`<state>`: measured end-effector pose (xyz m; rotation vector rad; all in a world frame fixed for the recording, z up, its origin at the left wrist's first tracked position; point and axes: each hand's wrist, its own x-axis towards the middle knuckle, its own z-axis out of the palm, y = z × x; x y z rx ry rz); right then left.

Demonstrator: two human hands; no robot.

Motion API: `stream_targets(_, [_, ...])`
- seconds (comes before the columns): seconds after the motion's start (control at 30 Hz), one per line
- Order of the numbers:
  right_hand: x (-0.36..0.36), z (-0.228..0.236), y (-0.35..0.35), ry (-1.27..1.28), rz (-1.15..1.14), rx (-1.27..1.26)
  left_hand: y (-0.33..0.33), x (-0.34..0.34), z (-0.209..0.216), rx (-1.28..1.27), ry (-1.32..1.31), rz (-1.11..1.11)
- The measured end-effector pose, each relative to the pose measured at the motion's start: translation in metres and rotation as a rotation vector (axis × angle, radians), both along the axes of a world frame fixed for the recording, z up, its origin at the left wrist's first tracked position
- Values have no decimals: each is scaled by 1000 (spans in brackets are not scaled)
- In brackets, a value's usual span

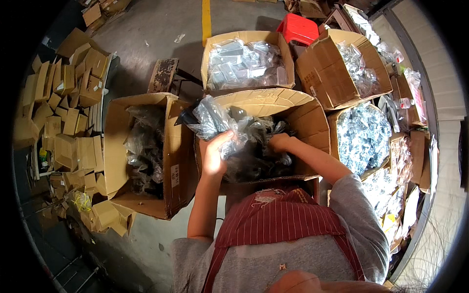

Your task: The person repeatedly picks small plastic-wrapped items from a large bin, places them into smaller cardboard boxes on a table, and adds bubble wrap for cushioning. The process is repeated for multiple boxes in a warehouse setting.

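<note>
Raised over the left wall of the middle cardboard box (320, 122), my left hand (215, 152) is closed round a clear plastic bag (211, 116). Something dark shows inside that bag, its kind hard to tell. Inside the same box, my right hand (280, 142) is closed, its fingers curled down among dark things in crumpled clear plastic (259, 131). What those fingers grip, if anything, is hidden. More black pieces (249, 166) lie in the box near my body.
To the left stands a cardboard box (115, 146) of bagged dark items. Ahead, another box (288, 58) holds bagged grey pieces. Boxes of plastic-wrapped goods (364, 136) line the right, near a red stool (299, 28). Small cartons (68, 127) are piled far left.
</note>
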<state>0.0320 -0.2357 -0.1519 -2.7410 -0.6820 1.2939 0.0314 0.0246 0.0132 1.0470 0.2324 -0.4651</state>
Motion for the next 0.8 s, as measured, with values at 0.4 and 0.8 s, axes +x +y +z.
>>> stream_targets(0.4, [5,-10,-106,-190,-650,368,-30,-29,-10,-90,-27,176])
stream_targets(0.8, [-21,7,-72,118,-306,393,-32,-28,-6,-134,-58,244])
